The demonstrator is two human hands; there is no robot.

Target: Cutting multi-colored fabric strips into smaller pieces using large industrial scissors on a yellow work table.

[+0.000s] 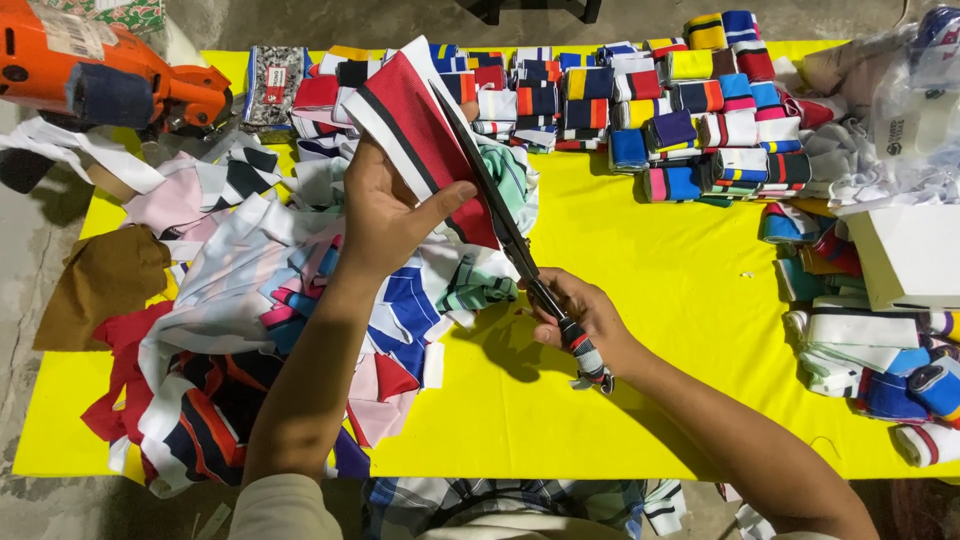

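Above the yellow table (640,290), the left hand (385,215) pinched a red striped fabric piece (420,140) between thumb and fingers, while the right hand (585,320) clasped the scissors (500,215) cutting along its edge.

A red fabric strip (425,140) with white and black bands along one edge is held up, tilted, above the heap of scraps on the yellow table. Long dark scissors (510,235) lie diagonally against its right edge (blades slightly parted, tip pointing up-left), with wrapped handles at the lower right.
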